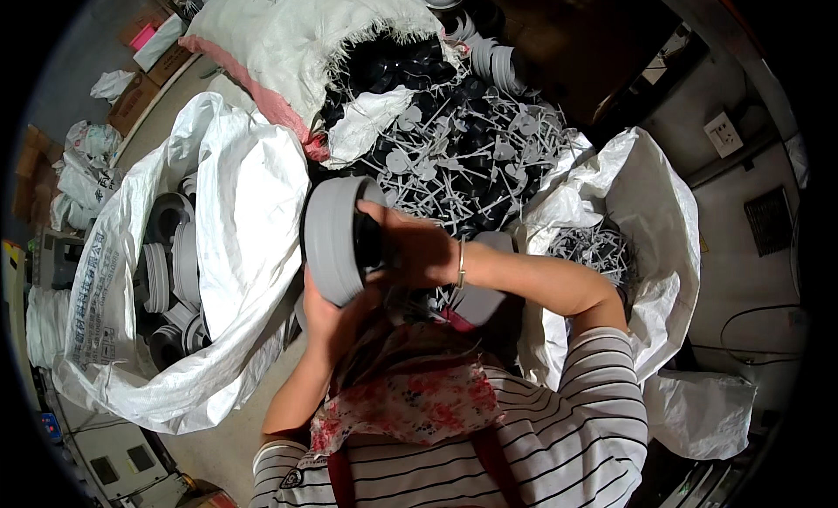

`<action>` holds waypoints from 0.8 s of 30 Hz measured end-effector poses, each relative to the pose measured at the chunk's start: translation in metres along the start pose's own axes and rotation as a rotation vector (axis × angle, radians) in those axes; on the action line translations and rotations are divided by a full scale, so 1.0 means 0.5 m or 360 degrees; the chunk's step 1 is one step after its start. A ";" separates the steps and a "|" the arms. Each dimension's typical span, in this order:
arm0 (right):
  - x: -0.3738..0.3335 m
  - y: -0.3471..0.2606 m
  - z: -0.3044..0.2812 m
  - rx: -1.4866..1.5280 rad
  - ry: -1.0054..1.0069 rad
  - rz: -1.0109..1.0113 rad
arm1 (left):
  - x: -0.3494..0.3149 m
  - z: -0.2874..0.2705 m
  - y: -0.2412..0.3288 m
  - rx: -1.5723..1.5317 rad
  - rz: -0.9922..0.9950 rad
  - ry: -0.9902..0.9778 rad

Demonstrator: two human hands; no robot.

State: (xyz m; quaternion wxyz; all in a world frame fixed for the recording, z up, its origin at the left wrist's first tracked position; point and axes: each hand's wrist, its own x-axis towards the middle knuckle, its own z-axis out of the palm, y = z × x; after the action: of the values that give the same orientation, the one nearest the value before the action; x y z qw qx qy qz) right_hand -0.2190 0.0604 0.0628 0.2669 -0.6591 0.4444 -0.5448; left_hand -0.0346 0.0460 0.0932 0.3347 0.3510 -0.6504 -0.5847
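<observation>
In front of my lap I hold up a thick stack of grey rings [330,242]. My left hand [325,320] is closed round its lower edge. My right hand [422,249], with a bracelet at the wrist, is closed on a black round part [368,239] against the stack's right side; some of its fingers are hidden. Just beyond my hands lies a heap of grey plastic pieces [463,163] with flat round heads and thin stems, mixed with black parts.
At left stands an open white woven sack [249,185] holding several grey ring stacks [185,264]. A white sack with a pink band [271,37] spills black parts at the back. Another white sack [668,202] at right holds grey stemmed pieces. Grey ring stacks [496,63] lie behind the heap.
</observation>
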 end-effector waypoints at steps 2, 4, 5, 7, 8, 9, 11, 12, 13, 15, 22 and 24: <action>-0.014 0.002 0.024 0.0645 -0.0087 0.0865 | 0.000 -0.015 0.012 0.0608 0.0410 -0.0092; 0.010 0.014 0.007 0.1016 -0.0300 0.1453 | 0.014 -0.043 0.043 0.1339 0.1062 -0.0220; 0.018 0.025 -0.005 0.0746 -0.0243 0.1134 | 0.009 -0.068 0.032 0.1238 0.0984 0.0085; 0.035 0.112 -0.072 -0.0297 -0.0212 -0.0097 | 0.026 -0.130 0.031 0.1326 0.0912 0.0713; 0.064 0.144 -0.119 -0.0433 0.0042 0.0347 | 0.036 -0.172 0.044 0.1542 0.0836 0.1085; 0.090 0.181 -0.169 -0.0499 0.0284 0.0813 | 0.062 -0.194 0.110 0.1669 0.0873 0.1193; 0.104 0.339 -0.297 -0.1463 0.0797 0.0558 | 0.077 -0.232 0.173 0.1689 0.1484 0.1268; 0.149 0.349 -0.344 -0.1509 0.0642 0.0821 | 0.052 -0.226 0.188 0.1720 0.1465 0.1473; 0.165 0.375 -0.401 -0.1632 0.0688 0.0927 | 0.054 -0.223 0.185 0.1719 0.1570 0.1494; 0.198 0.437 -0.492 -0.1771 0.0790 0.1191 | 0.074 -0.171 0.159 0.1617 0.1638 0.1242; 0.303 0.635 -0.607 -0.2065 0.0870 0.1760 | 0.147 -0.026 -0.013 0.0906 0.0937 0.0059; 0.283 0.684 -0.615 -0.2365 0.0926 0.1686 | 0.179 -0.017 -0.034 0.1043 0.0843 -0.0164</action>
State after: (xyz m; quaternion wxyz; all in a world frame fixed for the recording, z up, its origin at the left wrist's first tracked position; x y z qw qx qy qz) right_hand -0.6118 -0.1813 -0.0737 -0.1287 -0.2122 0.9659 -0.0743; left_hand -0.0737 -0.0352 0.0791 0.3111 0.2300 -0.8854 -0.2576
